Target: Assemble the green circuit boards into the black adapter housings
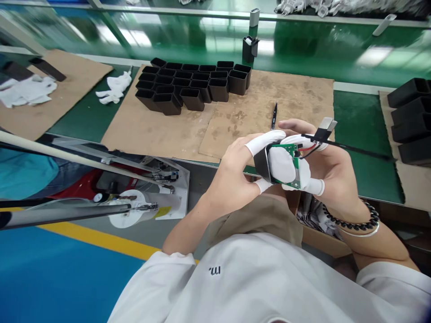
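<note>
My left hand (235, 172), with white finger cots, grips a black rectangular casing (261, 164) between thumb and fingers. My right hand (332, 170), also in finger cots, holds a green circuit board (296, 172) with a rounded white part (282, 164) on it. The board assembly sits at the open end of the casing; how far it reaches inside is hidden. Red and black wires run from the board to a flat silvery piece with black tape (325, 130) above my right fingers. A thin black strip (363, 151) extends to the right.
Several black casings (191, 96) stand on cardboard (232, 121) at the left; more casings (412, 121) are at the right. A black pen (274, 115) lies ahead of my hands. White gloves (116, 85) lie farther left. One casing (249, 49) stands at the back, and a box (325, 240) is below.
</note>
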A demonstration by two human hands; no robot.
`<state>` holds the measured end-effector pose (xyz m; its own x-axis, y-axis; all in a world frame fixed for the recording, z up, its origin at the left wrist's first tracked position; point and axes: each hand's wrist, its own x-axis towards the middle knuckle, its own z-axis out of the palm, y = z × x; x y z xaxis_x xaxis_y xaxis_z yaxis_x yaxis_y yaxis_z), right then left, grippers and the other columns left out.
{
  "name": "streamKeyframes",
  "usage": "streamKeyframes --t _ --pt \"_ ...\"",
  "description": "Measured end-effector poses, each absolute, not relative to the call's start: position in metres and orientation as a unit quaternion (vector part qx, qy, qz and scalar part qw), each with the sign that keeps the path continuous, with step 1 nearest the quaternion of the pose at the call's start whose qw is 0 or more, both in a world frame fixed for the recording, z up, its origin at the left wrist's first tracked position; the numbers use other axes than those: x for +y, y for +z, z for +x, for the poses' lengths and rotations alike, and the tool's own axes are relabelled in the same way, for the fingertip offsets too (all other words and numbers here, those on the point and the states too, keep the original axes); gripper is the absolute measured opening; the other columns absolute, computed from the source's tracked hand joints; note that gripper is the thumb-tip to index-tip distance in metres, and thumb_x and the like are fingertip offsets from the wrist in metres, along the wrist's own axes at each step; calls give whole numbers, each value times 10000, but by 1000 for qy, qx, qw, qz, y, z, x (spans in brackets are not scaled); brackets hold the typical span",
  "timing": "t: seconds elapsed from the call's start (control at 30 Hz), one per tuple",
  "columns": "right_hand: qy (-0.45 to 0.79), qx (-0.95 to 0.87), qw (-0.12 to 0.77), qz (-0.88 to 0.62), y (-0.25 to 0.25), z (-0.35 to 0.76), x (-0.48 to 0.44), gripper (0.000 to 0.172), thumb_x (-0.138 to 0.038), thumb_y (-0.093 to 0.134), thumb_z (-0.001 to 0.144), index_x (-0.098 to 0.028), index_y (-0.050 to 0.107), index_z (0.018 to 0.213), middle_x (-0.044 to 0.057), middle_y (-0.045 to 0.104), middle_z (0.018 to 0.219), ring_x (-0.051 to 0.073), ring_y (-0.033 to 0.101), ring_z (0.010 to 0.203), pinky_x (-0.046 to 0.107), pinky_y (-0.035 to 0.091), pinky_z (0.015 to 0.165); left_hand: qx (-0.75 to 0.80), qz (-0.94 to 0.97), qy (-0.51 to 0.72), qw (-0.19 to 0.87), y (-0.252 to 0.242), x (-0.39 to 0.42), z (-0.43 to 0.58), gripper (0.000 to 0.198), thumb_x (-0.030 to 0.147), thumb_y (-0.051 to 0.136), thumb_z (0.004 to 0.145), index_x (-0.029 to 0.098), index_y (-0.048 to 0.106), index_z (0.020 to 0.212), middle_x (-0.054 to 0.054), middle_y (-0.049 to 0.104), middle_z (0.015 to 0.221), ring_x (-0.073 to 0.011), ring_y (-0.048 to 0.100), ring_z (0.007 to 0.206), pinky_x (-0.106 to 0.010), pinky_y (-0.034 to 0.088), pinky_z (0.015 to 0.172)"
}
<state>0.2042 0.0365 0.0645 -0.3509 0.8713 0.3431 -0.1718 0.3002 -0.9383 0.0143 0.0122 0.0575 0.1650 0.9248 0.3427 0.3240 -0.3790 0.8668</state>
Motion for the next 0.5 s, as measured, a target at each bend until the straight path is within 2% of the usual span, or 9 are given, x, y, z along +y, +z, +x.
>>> streamKeyframes --t 0.17,0.3,0.43,0.5 --pt "514 -644 493 -280 61 207 39 395 -264 910 713 -339 790 1082 28 627 1441 307 550 1389 486 485 1168 443 706 456 312 55 14 14 537 343 798 843 288 642 1353 -35 658 1443 -337 577 1390 -479 462 1199" --pt "497 -659 487 -287 63 209 36 477 -269 918 701 -397 769 1135 -2 618 1434 328 552 1386 520 481 1177 432 710 460 314 54 14 14 542 381 807 839 287 644 1347 -49 653 1442 -339 557 1405 -482 464 1200" --pt "475 -664 474 -331 69 209 31 329 -325 916 696 -356 773 991 4 642 1397 355 567 1372 519 530 1131 409 717 473 307 50 15 12 537 387 807 850 315 636 1354 -33 648 1442 -325 565 1399 -467 469 1199" --pt "466 -668 468 -344 72 210 30 311 -355 911 695 -346 766 970 2 653 1382 357 570 1375 523 519 1150 395 721 482 304 48 16 11 567 387 827 834 331 627 1361 -23 655 1428 -321 571 1394 -467 467 1203"
